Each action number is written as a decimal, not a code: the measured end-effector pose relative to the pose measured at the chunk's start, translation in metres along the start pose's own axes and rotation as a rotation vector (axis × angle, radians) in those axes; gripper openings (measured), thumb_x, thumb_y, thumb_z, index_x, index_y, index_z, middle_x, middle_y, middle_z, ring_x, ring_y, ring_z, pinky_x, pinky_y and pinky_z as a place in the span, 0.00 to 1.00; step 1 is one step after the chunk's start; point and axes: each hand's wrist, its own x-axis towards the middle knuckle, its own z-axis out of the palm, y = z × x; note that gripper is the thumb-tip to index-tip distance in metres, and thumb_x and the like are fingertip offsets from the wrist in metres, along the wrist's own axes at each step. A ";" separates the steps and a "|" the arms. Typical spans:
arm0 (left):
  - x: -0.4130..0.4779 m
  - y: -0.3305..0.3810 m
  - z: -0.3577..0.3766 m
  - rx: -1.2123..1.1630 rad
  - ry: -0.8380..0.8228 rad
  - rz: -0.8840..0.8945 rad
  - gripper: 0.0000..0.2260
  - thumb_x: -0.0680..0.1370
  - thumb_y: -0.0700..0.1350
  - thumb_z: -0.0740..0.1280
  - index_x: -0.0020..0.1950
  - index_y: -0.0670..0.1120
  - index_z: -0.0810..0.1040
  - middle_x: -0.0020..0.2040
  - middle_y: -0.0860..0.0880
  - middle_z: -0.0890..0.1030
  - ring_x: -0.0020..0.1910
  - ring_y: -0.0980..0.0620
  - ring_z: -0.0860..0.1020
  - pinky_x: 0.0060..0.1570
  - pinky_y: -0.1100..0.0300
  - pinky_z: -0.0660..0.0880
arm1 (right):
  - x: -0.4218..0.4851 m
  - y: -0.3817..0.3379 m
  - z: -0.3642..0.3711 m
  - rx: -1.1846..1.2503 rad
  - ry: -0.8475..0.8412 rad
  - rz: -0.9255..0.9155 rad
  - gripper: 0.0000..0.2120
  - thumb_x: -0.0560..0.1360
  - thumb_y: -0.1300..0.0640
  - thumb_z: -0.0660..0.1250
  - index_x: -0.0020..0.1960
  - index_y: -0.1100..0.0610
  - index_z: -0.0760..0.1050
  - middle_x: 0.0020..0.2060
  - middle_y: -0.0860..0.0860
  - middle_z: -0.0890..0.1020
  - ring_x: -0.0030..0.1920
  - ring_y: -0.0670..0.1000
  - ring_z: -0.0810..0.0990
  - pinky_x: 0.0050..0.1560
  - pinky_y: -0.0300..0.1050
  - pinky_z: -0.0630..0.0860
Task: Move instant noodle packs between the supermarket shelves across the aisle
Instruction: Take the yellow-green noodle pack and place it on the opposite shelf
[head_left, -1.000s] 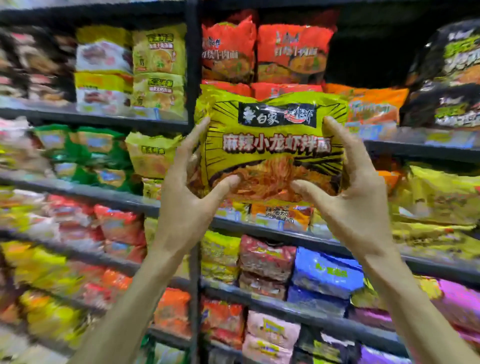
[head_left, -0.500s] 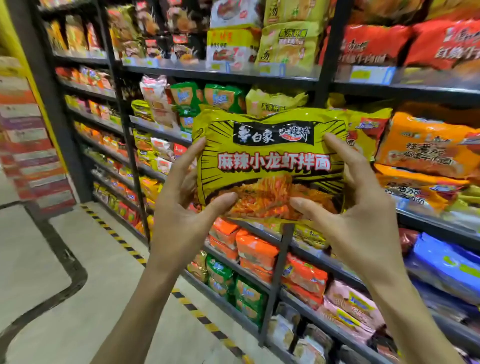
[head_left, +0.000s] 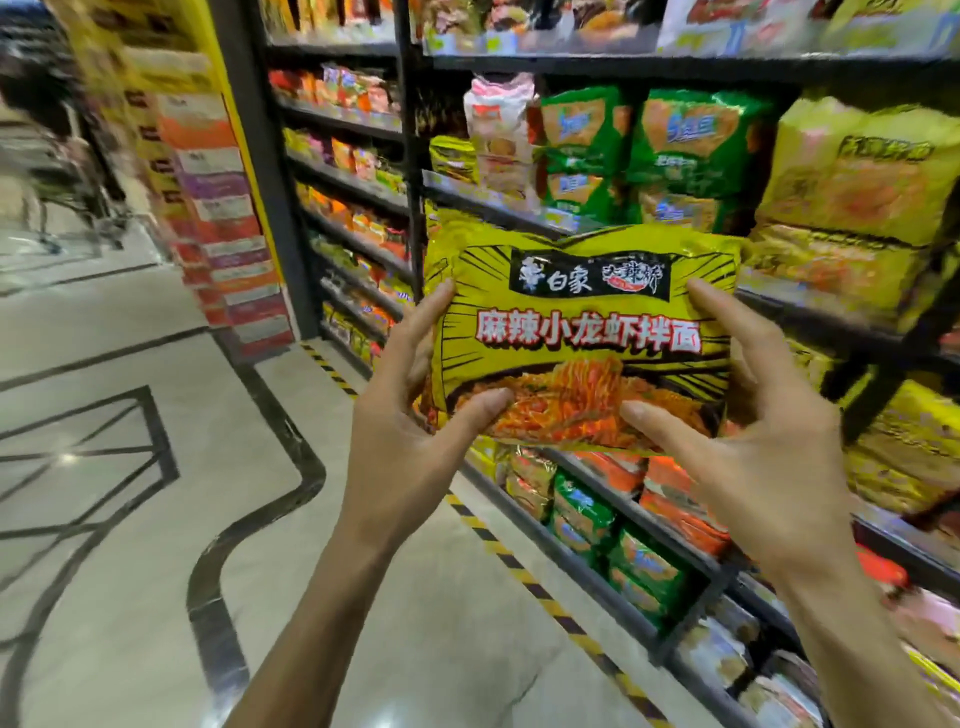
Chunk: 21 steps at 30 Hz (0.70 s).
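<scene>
Head: hands (head_left: 410, 457) grip noodle pack (head_left: 582, 332)

- Your left hand (head_left: 400, 441) is bare: no glove, ring or band shows on it.
- Your right hand (head_left: 748, 467) is bare as well (nails trimmed short).
- Both your forearms are uncovered down to the frame's lower edge, with no sleeve or watch in sight.
</scene>
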 end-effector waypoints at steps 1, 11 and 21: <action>0.001 -0.006 -0.015 0.012 0.004 -0.009 0.34 0.75 0.41 0.75 0.78 0.51 0.65 0.73 0.46 0.75 0.68 0.47 0.78 0.65 0.46 0.77 | 0.001 -0.002 0.017 0.003 -0.006 0.003 0.40 0.66 0.53 0.79 0.74 0.40 0.67 0.64 0.31 0.76 0.62 0.38 0.78 0.66 0.44 0.75; 0.025 -0.072 -0.121 0.121 0.047 -0.121 0.34 0.76 0.41 0.75 0.77 0.54 0.64 0.68 0.45 0.79 0.63 0.49 0.81 0.57 0.59 0.79 | 0.037 -0.001 0.147 -0.051 -0.175 0.016 0.41 0.65 0.50 0.79 0.74 0.37 0.66 0.55 0.18 0.72 0.54 0.33 0.78 0.60 0.37 0.75; 0.090 -0.160 -0.178 0.178 0.092 -0.192 0.35 0.74 0.40 0.75 0.77 0.55 0.65 0.66 0.49 0.81 0.62 0.52 0.82 0.55 0.61 0.80 | 0.112 0.039 0.255 0.006 -0.364 0.056 0.43 0.66 0.54 0.78 0.74 0.33 0.63 0.59 0.20 0.71 0.59 0.30 0.75 0.59 0.33 0.72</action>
